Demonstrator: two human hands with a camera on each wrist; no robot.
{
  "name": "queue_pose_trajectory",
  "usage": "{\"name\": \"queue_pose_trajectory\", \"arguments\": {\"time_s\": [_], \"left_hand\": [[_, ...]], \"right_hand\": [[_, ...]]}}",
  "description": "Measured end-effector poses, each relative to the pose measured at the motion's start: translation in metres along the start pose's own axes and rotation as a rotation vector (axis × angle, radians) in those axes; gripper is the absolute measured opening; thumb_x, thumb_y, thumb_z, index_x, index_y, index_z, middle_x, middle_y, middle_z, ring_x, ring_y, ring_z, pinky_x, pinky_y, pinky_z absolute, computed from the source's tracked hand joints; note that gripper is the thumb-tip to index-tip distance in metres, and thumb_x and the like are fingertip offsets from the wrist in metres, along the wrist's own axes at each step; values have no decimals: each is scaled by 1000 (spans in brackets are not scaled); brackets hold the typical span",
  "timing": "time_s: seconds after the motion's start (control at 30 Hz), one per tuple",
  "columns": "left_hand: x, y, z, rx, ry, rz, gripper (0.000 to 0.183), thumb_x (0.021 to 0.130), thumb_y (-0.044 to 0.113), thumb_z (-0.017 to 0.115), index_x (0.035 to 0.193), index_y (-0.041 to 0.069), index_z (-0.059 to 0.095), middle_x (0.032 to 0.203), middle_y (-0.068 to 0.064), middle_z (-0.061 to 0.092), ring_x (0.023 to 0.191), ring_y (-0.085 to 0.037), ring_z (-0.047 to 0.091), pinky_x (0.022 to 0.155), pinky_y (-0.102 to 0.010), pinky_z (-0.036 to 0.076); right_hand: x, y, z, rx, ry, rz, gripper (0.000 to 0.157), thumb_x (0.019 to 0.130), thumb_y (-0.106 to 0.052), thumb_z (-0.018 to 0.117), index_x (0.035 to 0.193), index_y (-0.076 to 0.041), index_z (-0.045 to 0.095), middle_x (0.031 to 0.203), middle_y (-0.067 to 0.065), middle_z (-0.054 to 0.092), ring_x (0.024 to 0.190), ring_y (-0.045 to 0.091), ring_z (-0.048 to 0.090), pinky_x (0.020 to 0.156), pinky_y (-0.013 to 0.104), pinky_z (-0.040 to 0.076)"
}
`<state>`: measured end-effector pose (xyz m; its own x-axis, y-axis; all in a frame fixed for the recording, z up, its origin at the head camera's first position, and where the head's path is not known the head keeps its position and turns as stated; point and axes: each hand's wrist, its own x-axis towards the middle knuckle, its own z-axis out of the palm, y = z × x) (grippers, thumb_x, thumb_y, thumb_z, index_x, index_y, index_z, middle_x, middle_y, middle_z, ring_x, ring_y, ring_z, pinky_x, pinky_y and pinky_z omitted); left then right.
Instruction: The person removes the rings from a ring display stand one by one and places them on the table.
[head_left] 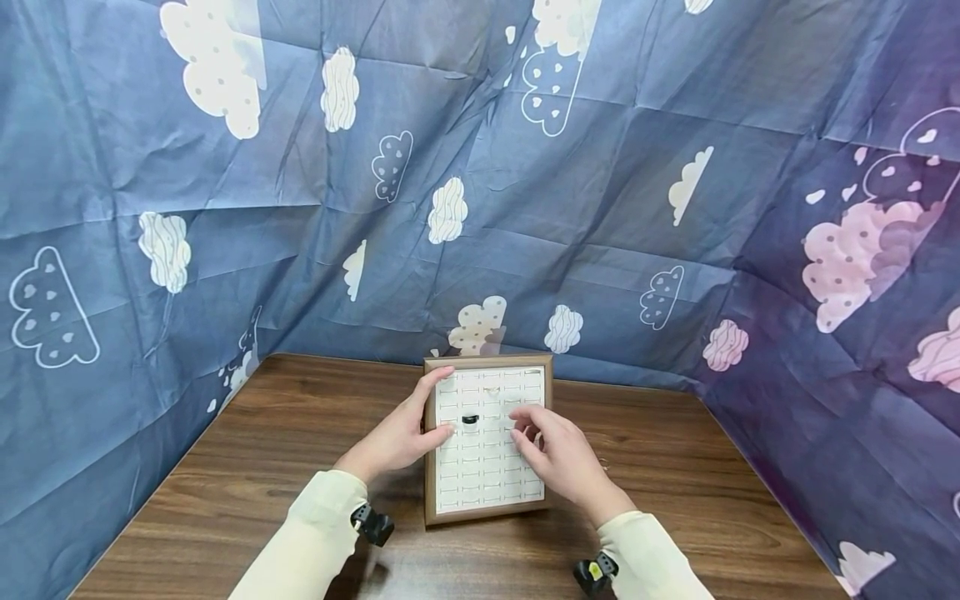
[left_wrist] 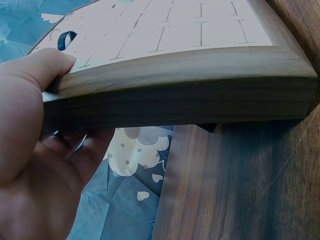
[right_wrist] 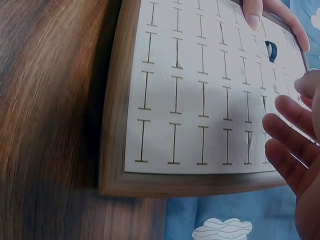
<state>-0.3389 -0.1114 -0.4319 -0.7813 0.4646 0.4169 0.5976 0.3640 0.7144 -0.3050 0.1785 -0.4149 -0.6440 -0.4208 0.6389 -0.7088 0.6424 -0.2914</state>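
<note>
A ring display tray (head_left: 491, 458) with a wooden frame and a white slotted pad stands tilted up on the table. My left hand (head_left: 397, 433) grips its left side, thumb on the front and other fingers partly hidden behind, as the left wrist view shows (left_wrist: 40, 130). A black ring (head_left: 470, 419) sits in a slot near the left thumb. Higher up is a small pale ring (head_left: 491, 391). Over the pad's right half my right hand (head_left: 562, 458) hovers with loosely bent fingers. I see nothing between its fingertips (right_wrist: 277, 150); whether they touch the pad I cannot tell.
The brown wooden table (head_left: 300, 433) extends on both sides of the tray. Behind it hangs a blue cloth (head_left: 412, 275) with cloud prints, which also runs along the left and right sides. Each wrist wears a small black device (head_left: 372, 525).
</note>
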Motion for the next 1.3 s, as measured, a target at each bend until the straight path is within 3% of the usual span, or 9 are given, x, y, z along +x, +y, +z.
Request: {"name": "queue_pose_trajectory", "arguments": {"time_s": [0.27,0.97,1.3], "left_hand": [[-1,1,-1,-9,-8,-20,88,103,11,72,169,33,18,159,-13,52,126,-21,66,108,-40,52],[0,0,0,12,11,22,86,103,11,73,169,30,20,160,-13,52,126,-22,66,109,-43,51],[0,-2,1,-10,10,27,86,102,9,73,168,29,21,157,-13,53,122,-21,67,107,-41,53]], "right_hand": [[3,-6,7,-7,0,-15,21,97,-6,77,117,-10,71,90,-7,68,80,0,58,69,23,53],[13,-20,22,-10,15,16,23,96,-9,79,118,-11,71,88,-7,72,78,1,63,72,24,56],[21,-27,29,-94,-27,-4,21,97,-14,79,117,-14,72,81,-12,67,72,1,58,69,25,52]]}}
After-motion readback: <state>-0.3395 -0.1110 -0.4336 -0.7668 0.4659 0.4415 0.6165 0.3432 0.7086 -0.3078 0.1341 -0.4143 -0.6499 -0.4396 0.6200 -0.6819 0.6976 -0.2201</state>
